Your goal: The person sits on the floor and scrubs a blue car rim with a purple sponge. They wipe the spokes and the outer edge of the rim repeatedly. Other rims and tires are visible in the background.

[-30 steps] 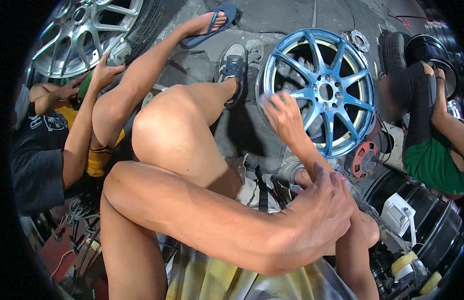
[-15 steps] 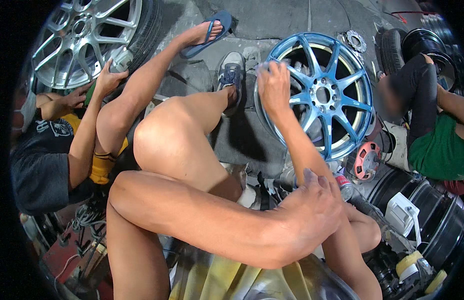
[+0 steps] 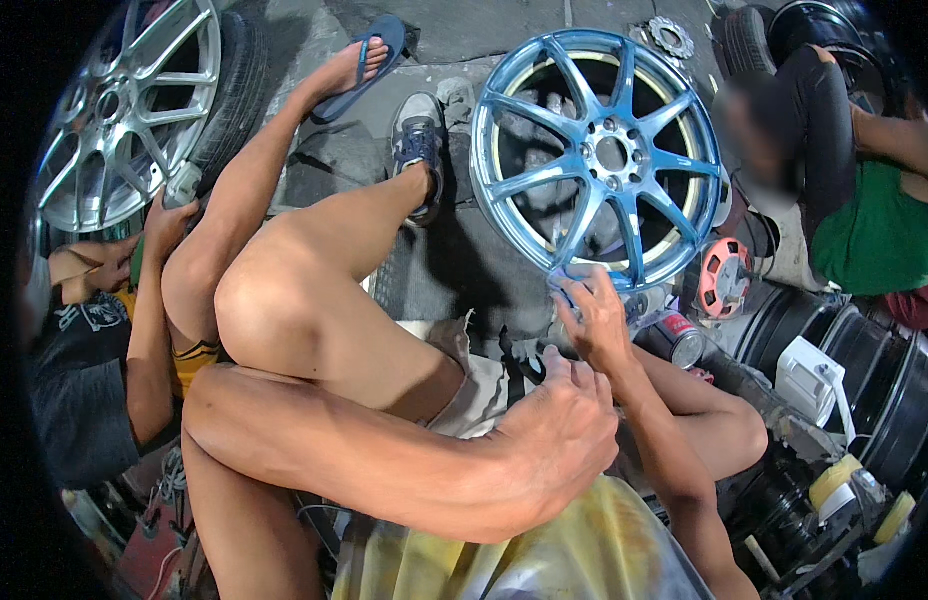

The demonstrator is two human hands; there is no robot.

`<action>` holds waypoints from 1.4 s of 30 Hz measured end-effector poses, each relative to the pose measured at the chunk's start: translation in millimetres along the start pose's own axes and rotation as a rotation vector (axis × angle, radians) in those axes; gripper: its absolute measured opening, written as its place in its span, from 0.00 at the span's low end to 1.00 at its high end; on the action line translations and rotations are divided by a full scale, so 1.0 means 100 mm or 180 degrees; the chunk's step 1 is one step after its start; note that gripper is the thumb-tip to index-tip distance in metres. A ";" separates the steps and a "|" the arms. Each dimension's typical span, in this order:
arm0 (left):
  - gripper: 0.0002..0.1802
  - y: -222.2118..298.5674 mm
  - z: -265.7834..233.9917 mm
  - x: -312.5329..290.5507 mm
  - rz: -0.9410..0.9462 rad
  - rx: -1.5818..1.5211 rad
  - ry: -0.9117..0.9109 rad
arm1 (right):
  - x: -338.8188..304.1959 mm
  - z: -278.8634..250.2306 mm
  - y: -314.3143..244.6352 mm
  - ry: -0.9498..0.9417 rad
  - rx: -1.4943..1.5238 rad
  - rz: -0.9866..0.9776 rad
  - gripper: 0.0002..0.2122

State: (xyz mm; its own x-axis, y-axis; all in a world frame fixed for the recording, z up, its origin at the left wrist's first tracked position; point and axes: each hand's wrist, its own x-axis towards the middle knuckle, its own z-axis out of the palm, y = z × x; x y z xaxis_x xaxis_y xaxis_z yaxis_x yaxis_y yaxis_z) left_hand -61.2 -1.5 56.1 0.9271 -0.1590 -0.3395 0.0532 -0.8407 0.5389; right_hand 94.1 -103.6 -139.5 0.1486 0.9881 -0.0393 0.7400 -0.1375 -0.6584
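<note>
A blue multi-spoke wheel rim [image 3: 674, 160] with worn pale patches lies face up on the floor ahead of me. My right hand [image 3: 594, 310] is at its near lower edge, fingers bent over a small bluish-purple piece [image 3: 564, 281] pressed on the rim. Whether that piece is paper or cloth cannot be made out. My left hand [image 3: 562, 425] hangs loosely in front of my body, near my right forearm. Its thumb stands apart from the bent fingers, and nothing shows in it, though the palm side is hidden.
At the left, a person's hand [image 3: 169, 220] holds a whitish block against a silver wheel [image 3: 114, 110]. Another person in a green top [image 3: 874, 240] sits at the right. Nearby are a can [image 3: 679, 340], a red round part [image 3: 724, 278], black rims [image 3: 834, 370] and a white box [image 3: 809, 380].
My right hand has moved from the rim's upper left side down to its near edge. My left hand has come away from the right forearm. The whole view has shifted slightly.
</note>
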 end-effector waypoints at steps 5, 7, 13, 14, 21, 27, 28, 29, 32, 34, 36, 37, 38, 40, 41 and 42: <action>0.15 0.08 0.15 0.04 -0.0045 0.0152 -0.0106 | -0.24 -0.19 0.24 -0.0116 -0.0269 0.0119 0.14; 0.16 0.12 0.15 0.08 -0.0061 0.0216 -0.0079 | -0.22 -0.20 0.31 -0.0030 -0.0330 -0.0062 0.14; 0.13 0.12 0.02 0.14 0.0082 0.0373 -0.0077 | 0.10 -0.28 0.26 -0.0375 -0.0562 -0.0874 0.21; 0.13 0.13 0.07 0.16 0.0028 0.0403 -0.0119 | 0.10 -0.28 0.27 -0.0390 -0.0551 -0.0920 0.19; 0.17 0.19 0.04 0.28 0.0096 0.0312 -0.0515 | 0.34 0.08 0.24 -0.0241 -0.0240 -0.0904 0.13; 0.17 0.19 -0.05 0.25 -0.0130 0.0621 -0.0392 | 0.33 0.13 0.24 -0.0312 -0.0093 -0.0677 0.08; 0.18 0.19 -0.06 0.26 -0.0037 0.0602 -0.0417 | 0.33 0.08 0.26 -0.0188 -0.0087 -0.0711 0.07; 0.18 0.21 0.00 0.29 0.0056 0.0461 -0.0368 | 0.39 0.07 0.25 -0.0126 -0.0086 -0.0639 0.06; 0.18 0.25 -0.06 0.32 0.0064 0.0535 -0.0439 | 0.74 0.40 0.09 0.0053 0.0094 -0.0595 0.06; 0.18 0.24 -0.09 0.31 0.0085 0.0640 -0.0413 | 0.85 0.47 0.04 0.0233 0.0035 -0.0545 0.06; 0.17 0.20 -0.02 0.33 -0.0018 0.0633 -0.0358 | 0.69 0.36 0.09 0.0021 -0.0032 -0.0513 0.06; 0.17 0.18 0.02 0.31 -0.0076 0.0599 -0.0311 | 0.57 0.26 0.13 -0.0118 -0.0084 -0.0499 0.06; 0.17 0.14 0.04 0.30 -0.0126 0.0559 -0.0270 | 0.47 0.16 0.17 -0.0146 -0.0112 -0.0516 0.06; 0.17 0.14 0.08 0.29 -0.0179 0.0467 -0.0209 | 0.52 0.21 0.15 -0.0081 -0.0198 -0.0692 0.06; 0.17 0.18 0.11 0.30 -0.0179 0.0416 -0.0189 | 0.57 0.26 0.12 -0.0035 -0.0239 -0.0780 0.06; 0.17 0.19 0.09 0.34 -0.0018 0.0424 -0.0162 | 0.67 0.26 0.11 0.0165 -0.0288 -0.0761 0.06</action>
State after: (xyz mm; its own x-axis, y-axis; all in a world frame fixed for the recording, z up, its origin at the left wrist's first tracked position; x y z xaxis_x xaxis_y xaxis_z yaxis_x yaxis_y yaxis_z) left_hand -31.8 -27.3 48.0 0.9066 -0.1773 -0.3828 0.0054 -0.9024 0.4309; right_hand 94.7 -37.1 -169.2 -0.0058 0.9888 0.1495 0.8134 0.0916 -0.5744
